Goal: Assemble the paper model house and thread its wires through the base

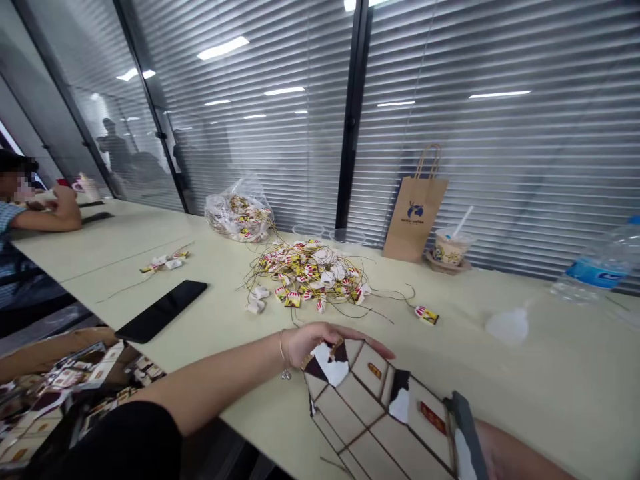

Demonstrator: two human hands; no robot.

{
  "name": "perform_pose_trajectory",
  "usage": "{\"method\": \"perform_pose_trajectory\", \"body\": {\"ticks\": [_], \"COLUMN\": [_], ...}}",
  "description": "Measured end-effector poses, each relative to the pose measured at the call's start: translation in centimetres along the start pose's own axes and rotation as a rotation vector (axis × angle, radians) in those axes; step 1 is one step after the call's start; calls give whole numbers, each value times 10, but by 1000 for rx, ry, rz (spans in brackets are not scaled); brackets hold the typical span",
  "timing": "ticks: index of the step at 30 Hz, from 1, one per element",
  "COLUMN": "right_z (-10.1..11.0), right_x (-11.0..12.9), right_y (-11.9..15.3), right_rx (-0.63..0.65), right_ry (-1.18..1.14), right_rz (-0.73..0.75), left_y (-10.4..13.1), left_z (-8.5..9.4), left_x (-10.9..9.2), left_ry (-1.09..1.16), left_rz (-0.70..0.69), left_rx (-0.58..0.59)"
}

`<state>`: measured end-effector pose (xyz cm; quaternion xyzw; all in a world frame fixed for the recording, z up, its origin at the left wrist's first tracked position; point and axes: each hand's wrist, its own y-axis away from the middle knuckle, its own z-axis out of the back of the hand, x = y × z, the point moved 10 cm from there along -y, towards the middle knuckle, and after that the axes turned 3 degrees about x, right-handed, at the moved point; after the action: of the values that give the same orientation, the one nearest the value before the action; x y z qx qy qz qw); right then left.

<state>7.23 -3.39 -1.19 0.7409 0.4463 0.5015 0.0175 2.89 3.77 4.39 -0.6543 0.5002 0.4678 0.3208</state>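
Observation:
A model house point(370, 413) with beige walls, brown lines, small red windows and white patches is held over the table's front edge. My left hand point(320, 340) grips its far left end, fingers lying along the top edge, with a bracelet on the wrist. At the lower right, my right hand point(493, 450) is against the grey end of the house, its fingers mostly hidden behind it. Beyond the house lies a pile of small red, yellow and white pieces with strings point(315, 270). One loose piece point(427, 315) sits to the pile's right.
Behind the pile stand a plastic bag of pieces point(240, 213), a paper bag point(415, 217), a cup point(449, 248) and a bottle point(595, 272). A phone point(163, 310) lies at left, above a box of model houses point(60, 393). A person point(40, 217) sits at far left.

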Motion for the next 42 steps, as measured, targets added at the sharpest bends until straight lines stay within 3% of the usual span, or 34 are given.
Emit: {"method": "perform_pose_trajectory", "body": {"ticks": [4, 7, 9, 11, 13, 15, 18, 22, 24, 26, 30, 31, 32, 36, 42], "right_z": [11, 27, 46, 64, 77, 81, 73, 58, 64, 89, 153, 162, 168, 172, 159], "right_x": [-4, 23, 50, 68, 72, 69, 67, 74, 84, 103, 147, 149, 148, 132, 139], "right_y": [8, 17, 28, 38, 41, 36, 30, 48, 62, 74, 103, 101, 93, 59, 72], "right_rx": [-85, -175, -331, -484, -553, -523, -368, -206, -220, -387, -1038, -1102, -1097, -856, -906], "right_ry": [24, 203, 384, 510, 504, 377, 233, 556, 727, 826, 1148, 1237, 1339, 1670, 1634], "right_rz": [-31, 86, 172, 190, 169, 188, 252, 175, 141, 187, 483, 526, 552, 570, 660], "left_y": [-6, -10, -13, -14, -14, -13, -11, -5, -4, -5, -9, -10, -10, -10, -11], "left_z": [21, 41, 52, 62, 67, 66, 61, 64, 64, 60, 46, 43, 40, 36, 46], "left_x": [11, 16, 13, 10, 9, 7, 4, 4, 2, -3, -12, -12, -11, -11, -9], "left_ry": [25, 148, 198, 215, 212, 189, 165, 132, 63, -36, -209, -232, -250, -315, -437], "left_rz": [8, 2, -37, -70, -85, -124, -175, -160, -155, -180, -264, -265, -264, -258, -167], "left_rx": [-142, -228, -257, -301, -337, -349, -377, -503, -517, -480, -339, -306, -283, -248, -325]}}
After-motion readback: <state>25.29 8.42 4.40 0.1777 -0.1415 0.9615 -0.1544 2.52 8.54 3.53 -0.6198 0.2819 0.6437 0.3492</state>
